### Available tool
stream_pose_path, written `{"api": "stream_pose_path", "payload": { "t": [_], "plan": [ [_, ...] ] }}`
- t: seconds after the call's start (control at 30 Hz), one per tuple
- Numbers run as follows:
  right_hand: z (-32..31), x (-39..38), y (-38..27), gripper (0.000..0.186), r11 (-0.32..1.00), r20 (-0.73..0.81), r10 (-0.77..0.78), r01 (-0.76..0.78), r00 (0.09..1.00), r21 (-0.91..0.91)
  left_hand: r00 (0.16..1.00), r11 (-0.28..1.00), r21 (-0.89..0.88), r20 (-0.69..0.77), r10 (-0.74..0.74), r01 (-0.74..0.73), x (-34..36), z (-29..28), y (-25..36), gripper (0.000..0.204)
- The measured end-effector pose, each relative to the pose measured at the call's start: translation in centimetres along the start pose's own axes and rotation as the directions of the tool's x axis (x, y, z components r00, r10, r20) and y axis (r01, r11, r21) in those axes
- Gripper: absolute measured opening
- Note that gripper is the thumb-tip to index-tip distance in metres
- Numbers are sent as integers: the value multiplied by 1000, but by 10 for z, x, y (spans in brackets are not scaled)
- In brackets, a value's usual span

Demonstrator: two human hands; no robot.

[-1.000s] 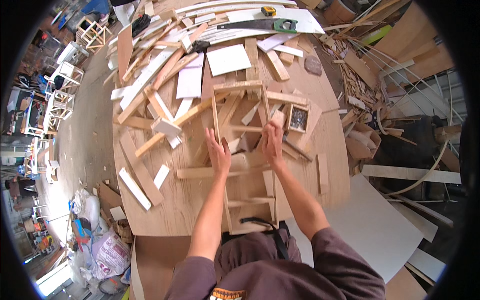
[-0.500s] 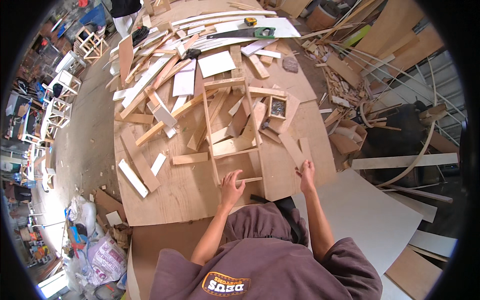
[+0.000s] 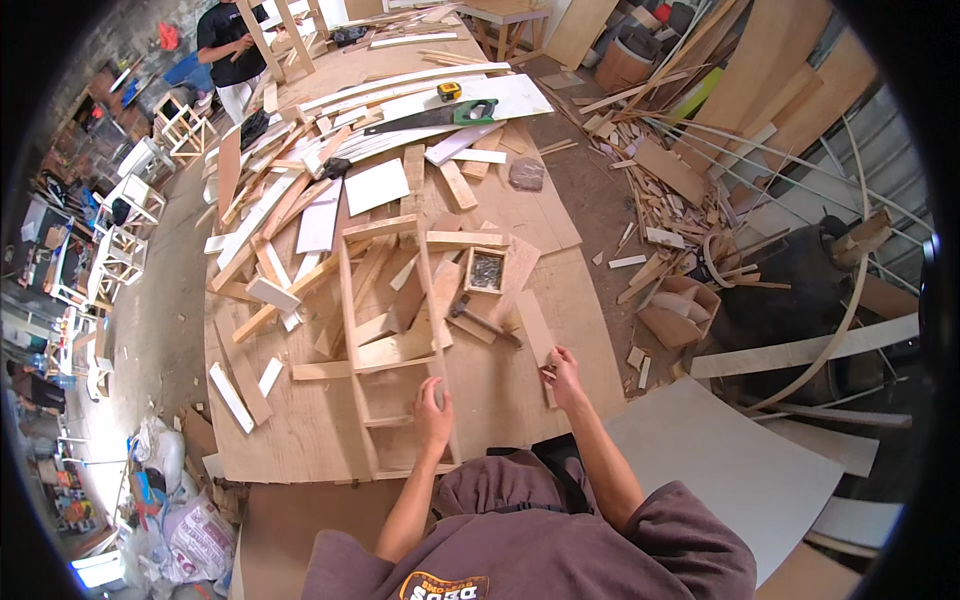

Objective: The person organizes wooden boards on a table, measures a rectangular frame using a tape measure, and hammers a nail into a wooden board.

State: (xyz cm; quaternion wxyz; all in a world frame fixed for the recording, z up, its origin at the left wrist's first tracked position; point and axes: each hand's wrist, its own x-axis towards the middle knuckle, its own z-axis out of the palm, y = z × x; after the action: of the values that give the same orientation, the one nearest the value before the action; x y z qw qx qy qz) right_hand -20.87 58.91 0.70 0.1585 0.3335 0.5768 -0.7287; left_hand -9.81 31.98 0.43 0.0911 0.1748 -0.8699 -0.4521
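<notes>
A long ladder-like wooden frame [image 3: 352, 330] with several crosspieces lies on the plywood-topped table in front of me. My left hand [image 3: 433, 420] is at its right rail near the close end, fingers curled and thumb along the rail. To the right, my right hand [image 3: 566, 380] has its fingers closed at the edge of a flat wooden strip [image 3: 534, 325] lying on the table. Between the hands and farther off are a hammer [image 3: 485, 322] and a small wooden box [image 3: 486, 270] of nails.
Scrap boards pile up on the far left of the table [image 3: 300, 440]. A green-handled saw [image 3: 430, 117] and yellow tape measure [image 3: 449, 92] lie at the back. Another person [image 3: 230, 45] stands at the far left. Offcuts [image 3: 650, 205] heap on the floor at right.
The view has shifted, so the table sits lower and more to the left. My right hand has come closer onto the wooden strip; my left hand has moved up to the frame's right rail.
</notes>
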Motion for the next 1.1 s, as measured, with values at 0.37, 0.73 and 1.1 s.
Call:
{"api": "stream_pose_path", "payload": {
  "t": [0.37, 0.73, 1.1],
  "plan": [
    [-107, 124, -37, 36, 898, 266, -45, 155, 963, -411, 866, 899, 165, -384, -320, 406, 9, 77, 69, 42],
    [-108, 92, -103, 39, 279, 570, -345, 661, 746, -696, 855, 919, 123, -430, -290, 374, 25, 90, 116, 26],
    [-114, 68, -118, 32, 374, 799, -172, 789, 576, -487, 872, 992, 76, -487, -48, 97, 15, 185, 157, 45]
  ]
}}
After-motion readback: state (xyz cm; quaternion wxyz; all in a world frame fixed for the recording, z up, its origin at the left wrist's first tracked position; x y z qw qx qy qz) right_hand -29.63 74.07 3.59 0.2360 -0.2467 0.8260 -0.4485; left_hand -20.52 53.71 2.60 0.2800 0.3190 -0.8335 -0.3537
